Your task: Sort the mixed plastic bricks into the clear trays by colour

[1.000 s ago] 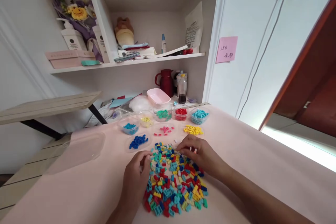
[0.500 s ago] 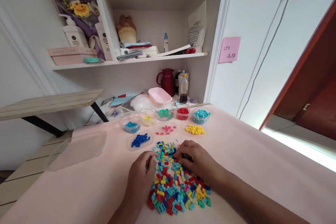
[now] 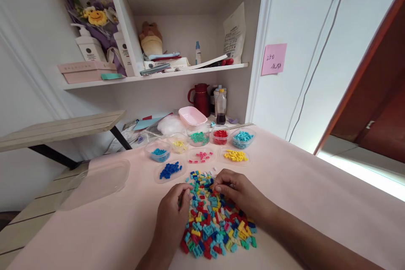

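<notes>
A mixed pile of small toy building bricks (image 3: 209, 228) in many colours lies on the pink-covered table between my hands. My left hand (image 3: 174, 206) rests at the pile's left edge, its fingers curled and thumb against them; whatever they hold is hidden. Over the upper right of the pile, my right hand (image 3: 237, 190) has thumb and fingertips pinched together close to red and orange bricks. I cannot make out what is in that pinch. Beyond the hands sit dark blue bricks (image 3: 171, 170), pink bricks (image 3: 201, 157) and yellow bricks (image 3: 236, 155) on clear shallow trays.
Clear tubs of green bricks (image 3: 199, 137), red bricks (image 3: 220, 135) and light blue bricks (image 3: 243, 137) stand farther back. A clear plastic lid (image 3: 95, 183) lies at left. Behind are a pink basin (image 3: 193, 116), a dark red jug (image 3: 201, 99) and a bottle (image 3: 221, 107).
My right thumb has come up to the fingertips, closing them into a pinch over the pile. My left hand stays curled in nearly the same place. The view has shifted slightly.
</notes>
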### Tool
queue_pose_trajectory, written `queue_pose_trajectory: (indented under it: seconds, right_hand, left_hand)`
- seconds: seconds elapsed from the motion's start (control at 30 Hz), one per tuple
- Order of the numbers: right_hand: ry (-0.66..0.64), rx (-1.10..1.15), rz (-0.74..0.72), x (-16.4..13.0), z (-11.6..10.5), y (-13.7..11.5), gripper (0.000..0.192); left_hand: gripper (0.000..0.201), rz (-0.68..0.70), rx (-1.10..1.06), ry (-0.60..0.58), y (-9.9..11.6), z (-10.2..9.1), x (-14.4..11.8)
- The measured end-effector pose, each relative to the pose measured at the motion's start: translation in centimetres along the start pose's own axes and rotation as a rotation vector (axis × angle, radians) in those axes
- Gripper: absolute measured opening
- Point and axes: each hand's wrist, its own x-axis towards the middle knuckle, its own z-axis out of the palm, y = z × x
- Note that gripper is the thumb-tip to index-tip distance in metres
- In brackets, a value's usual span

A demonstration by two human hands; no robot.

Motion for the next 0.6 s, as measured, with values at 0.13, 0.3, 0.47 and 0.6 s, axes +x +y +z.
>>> queue_pose_trajectory:
  seconds: [0.13, 0.3, 0.47, 0.6]
  right_hand:
    - [0.023, 0.154, 0.029, -0.1, 0.4, 0.4, 0.023]
    - [-0.006, 0.246, 0.019, -0.3, 0.6, 0.4, 0.024]
    - [-0.052, 0.230, -0.003, -0.4, 0.5, -0.5, 0.025]
    - [-0.113, 0.237, 0.008, -0.7, 0.9, -1.0, 0.026]
  left_hand:
    - [0.021, 0.114, 0.037, 0.054, 0.3, -0.1, -0.2]
    - [0.030, 0.456, 0.093, 0.068, 1.2, 0.3, -1.0]
    - [0.045, 0.597, 0.098, 0.011, 1.5, 1.0, -1.3]
    - [0.035, 0.606, 0.141, 0.013, 1.4, 1.1, -1.3]
